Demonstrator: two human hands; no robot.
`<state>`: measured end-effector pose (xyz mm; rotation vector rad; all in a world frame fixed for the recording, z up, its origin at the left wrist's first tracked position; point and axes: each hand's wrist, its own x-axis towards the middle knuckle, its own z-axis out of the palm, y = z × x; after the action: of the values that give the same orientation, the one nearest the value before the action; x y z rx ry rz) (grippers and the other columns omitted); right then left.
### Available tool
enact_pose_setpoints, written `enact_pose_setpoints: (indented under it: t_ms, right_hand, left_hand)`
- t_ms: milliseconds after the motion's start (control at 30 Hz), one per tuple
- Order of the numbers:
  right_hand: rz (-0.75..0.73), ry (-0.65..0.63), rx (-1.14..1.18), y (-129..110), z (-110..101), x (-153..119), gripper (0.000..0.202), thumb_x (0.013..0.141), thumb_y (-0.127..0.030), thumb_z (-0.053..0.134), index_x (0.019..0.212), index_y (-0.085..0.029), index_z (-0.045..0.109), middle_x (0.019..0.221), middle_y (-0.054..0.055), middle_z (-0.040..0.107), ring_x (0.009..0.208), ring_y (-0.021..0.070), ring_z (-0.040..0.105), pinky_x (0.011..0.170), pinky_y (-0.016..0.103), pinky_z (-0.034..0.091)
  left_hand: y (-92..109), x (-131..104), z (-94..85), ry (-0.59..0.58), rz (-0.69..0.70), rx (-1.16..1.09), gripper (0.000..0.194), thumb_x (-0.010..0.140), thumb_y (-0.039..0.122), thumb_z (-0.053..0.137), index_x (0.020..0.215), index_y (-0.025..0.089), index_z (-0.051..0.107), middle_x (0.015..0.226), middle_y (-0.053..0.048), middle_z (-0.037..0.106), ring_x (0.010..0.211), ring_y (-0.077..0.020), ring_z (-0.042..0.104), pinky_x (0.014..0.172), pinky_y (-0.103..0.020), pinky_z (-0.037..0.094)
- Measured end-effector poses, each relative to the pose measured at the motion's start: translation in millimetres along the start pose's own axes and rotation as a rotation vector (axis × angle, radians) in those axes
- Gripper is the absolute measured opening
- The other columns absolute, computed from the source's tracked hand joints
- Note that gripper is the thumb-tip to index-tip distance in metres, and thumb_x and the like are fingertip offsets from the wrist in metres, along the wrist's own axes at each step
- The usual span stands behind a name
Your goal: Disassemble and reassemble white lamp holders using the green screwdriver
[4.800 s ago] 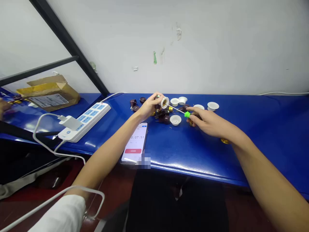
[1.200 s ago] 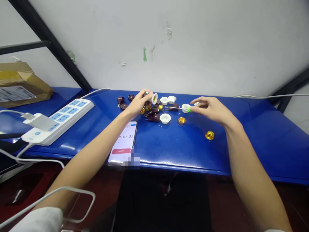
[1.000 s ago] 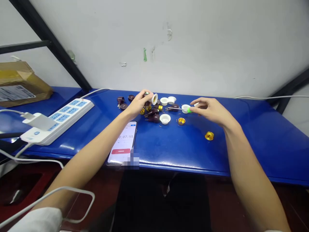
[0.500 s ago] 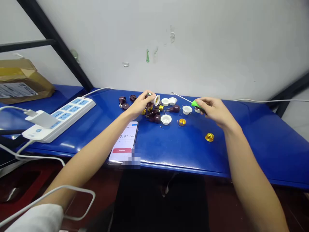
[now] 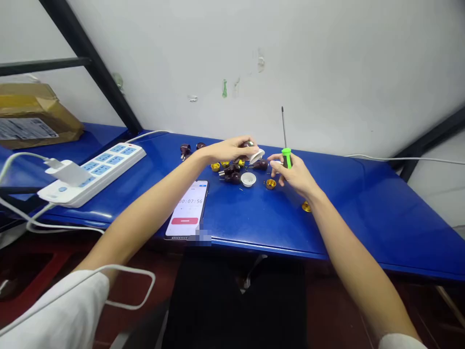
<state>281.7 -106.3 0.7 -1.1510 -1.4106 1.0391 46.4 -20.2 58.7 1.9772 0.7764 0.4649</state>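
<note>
My left hand [image 5: 238,148] is closed around a brown lamp holder whose white ring [image 5: 257,156] faces down and to the right. A green-handled screwdriver [image 5: 286,157] is tucked in my right hand [image 5: 296,175], its shaft pointing up. The thumb and forefinger of that hand are partly extended, close above a brass threaded shell [image 5: 271,184]. Between the hands and nearer to me sits a loose white ring [image 5: 248,180]. Brown plug bodies [image 5: 232,174] and more brass shells [image 5: 215,167] lie below my left hand. Another brass shell [image 5: 306,207] shows partly behind my right wrist.
A phone [image 5: 187,208] with a running timer lies at the front edge of the blue table [image 5: 254,223]. On the left stand a white power strip [image 5: 94,174] with a charger [image 5: 67,172] and a cardboard box [image 5: 36,116]. White cables loop over my left arm.
My left hand has moved right with the lamp holder, tipping its ring downward. My right hand has come left toward it, and the screwdriver has swung from pointing left to upright.
</note>
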Motion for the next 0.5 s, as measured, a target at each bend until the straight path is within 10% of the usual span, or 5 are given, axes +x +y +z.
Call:
enact_pose_setpoints:
  t_ms: [300,500]
  right_hand:
    - [-0.055,-0.04,0.008,5,3,-1,0.054,0.081,-0.067,0.085,0.087,-0.021,0.056,0.1,0.007,0.073,0.064,0.0125,0.065,0.041,0.023,0.048]
    - [-0.06,0.041,-0.021,12,3,2,0.059,0.077,-0.068,0.087,0.088,-0.025,0.048,0.068,-0.003,0.065,0.048,0.0113,0.055,0.04,0.024,0.044]
  left_hand:
    - [0,20,-0.4,-0.158,0.056,0.147,0.049,0.088,0.065,0.067,0.111,0.021,0.067,0.098,-0.004,0.069,0.085,-0.0185,0.059,0.075,-0.032,0.04]
    - [5,23,11.1,-0.176,0.078,0.047,0.044,0.089,0.061,0.068,0.102,0.019,0.067,0.099,-0.005,0.07,0.091,-0.0184,0.06,0.082,-0.032,0.042]
